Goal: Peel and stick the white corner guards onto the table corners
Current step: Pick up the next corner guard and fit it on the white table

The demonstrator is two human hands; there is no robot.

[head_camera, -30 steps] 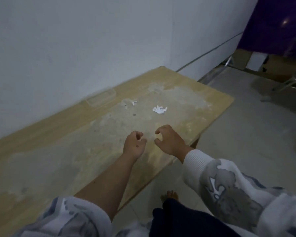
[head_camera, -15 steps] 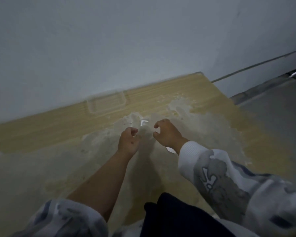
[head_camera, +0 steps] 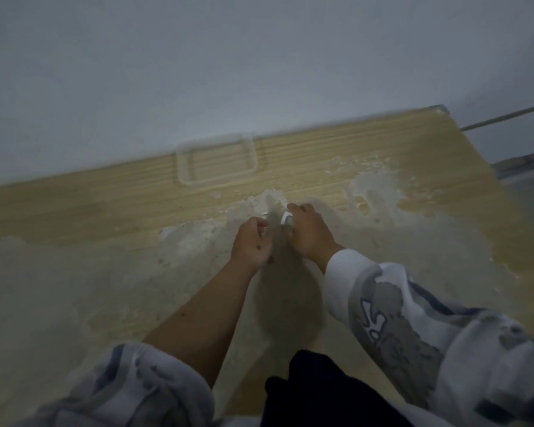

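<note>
The white corner guard (head_camera: 285, 217) sat at the fingertips of our right hand (head_camera: 310, 234), which had closed around it, low over the worn middle of the table (head_camera: 105, 211). It looked small, light and fairly stiff, so we judged its edges the best hold, sparing the adhesive. Our left hand (head_camera: 252, 245) was curled shut just beside it, gripping nothing we could see.

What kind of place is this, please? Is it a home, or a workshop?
Probably a bare room in a home, though I cannot be sure. A worn wooden table stands against a plain white wall, a clear plastic tray lies on it, and the person wears a soft printed sleeve.
</note>
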